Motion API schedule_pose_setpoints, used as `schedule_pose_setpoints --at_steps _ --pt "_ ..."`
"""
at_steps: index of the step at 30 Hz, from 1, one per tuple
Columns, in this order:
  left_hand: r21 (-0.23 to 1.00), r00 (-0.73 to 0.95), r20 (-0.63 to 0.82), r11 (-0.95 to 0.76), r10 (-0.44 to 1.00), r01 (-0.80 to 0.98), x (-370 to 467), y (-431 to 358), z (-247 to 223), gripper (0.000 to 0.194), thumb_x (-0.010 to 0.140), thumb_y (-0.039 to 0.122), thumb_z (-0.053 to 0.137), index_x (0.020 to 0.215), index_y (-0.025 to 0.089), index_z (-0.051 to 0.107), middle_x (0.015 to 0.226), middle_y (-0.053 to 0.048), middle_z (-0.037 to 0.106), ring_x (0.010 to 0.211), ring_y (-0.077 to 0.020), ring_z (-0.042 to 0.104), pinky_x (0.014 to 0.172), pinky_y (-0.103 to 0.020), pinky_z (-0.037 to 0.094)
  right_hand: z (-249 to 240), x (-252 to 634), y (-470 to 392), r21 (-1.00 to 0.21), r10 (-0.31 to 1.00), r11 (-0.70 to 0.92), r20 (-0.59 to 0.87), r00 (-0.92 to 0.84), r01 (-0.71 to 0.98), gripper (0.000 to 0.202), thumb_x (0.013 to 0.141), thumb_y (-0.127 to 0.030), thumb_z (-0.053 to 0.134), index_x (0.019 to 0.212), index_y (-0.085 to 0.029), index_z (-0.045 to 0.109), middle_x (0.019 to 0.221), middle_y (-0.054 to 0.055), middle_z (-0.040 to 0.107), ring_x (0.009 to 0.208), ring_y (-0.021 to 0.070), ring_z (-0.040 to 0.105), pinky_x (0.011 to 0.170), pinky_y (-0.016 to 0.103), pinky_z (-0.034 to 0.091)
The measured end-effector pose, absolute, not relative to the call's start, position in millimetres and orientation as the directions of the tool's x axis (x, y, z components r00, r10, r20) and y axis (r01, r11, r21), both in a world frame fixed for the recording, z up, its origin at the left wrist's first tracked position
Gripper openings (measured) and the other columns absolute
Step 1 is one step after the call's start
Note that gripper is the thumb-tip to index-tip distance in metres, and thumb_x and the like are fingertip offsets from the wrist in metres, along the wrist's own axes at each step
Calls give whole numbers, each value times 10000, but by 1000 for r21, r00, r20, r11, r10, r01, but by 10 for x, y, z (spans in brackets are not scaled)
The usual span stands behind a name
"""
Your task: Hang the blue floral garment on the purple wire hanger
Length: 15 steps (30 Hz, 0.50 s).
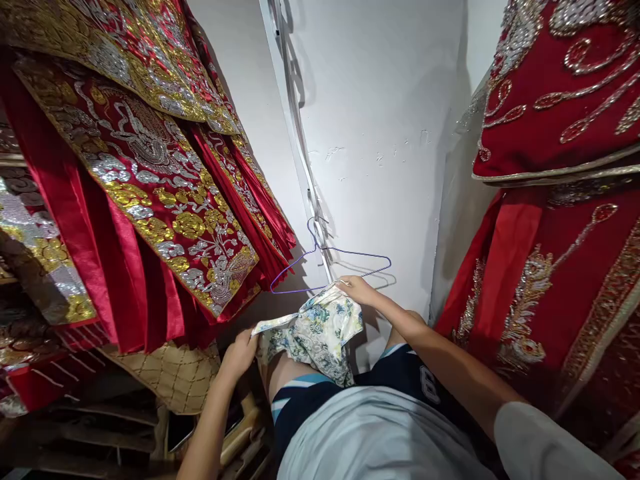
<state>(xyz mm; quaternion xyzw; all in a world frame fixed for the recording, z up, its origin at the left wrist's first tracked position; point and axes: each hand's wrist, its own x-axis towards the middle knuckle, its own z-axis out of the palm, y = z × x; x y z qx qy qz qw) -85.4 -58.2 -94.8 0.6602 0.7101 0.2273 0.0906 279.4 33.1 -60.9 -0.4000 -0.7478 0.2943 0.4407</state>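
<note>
A white garment with a blue and green floral print (325, 323) is stretched between my hands, above my lap. My left hand (241, 353) is closed on its left end. Pinched in the fingers of my right hand (357, 291) is its upper right edge. Whether it is a top or shorts, I cannot tell. Just beyond the garment, a thin purple hanger (355, 252) hangs against the wall, its hook by a white strip (303, 157). The lower bar of the hanger passes behind the cloth and my right hand.
Red embroidered costumes (150, 147) with gold and silver sequins hang at left. More red beaded clothing (530, 280) hangs at right. A pale wall (390, 133) with chipped paint stands ahead. At lower left are a tan quilted cloth (175, 377) and wooden furniture (110, 437).
</note>
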Motion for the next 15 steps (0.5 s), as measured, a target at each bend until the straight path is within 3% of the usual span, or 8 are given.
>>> schedule_pose_setpoints --at_steps 3,9,12,15 --pt "521 -162 210 30 964 853 -821 -554 -848 484 922 409 311 1171 168 648 1283 -192 649 1231 -369 580 991 -479 440 -756 2844 277 -793 852 516 435 -291 325 424 874 -514 480 590 -210 401 579 -61 339 570 118 350 567 247 295" --pt "681 57 459 -392 887 618 -260 -426 -459 449 968 428 314 1233 197 594 1274 -92 655 1173 -240 600 1021 -364 438 -573 3139 14 -801 836 514 387 -390 307 403 873 -488 529 617 -199 414 620 -51 345 585 105 321 540 237 252" --pt "606 156 512 -484 845 632 85 -286 -231 396 951 358 374 1234 182 587 1166 -88 695 1035 -230 645 944 -348 472 -464 3174 -74 -808 799 514 329 -503 288 353 864 -452 545 642 -183 489 635 -47 393 591 108 353 551 235 285" --pt "430 255 595 -570 762 700 288 -157 -88 362 916 261 390 1203 168 590 1163 -106 684 1066 -249 630 951 -358 451 -391 3243 -181 -779 769 544 315 -556 311 215 829 -357 580 777 -157 641 680 -30 495 622 121 428 594 239 345"
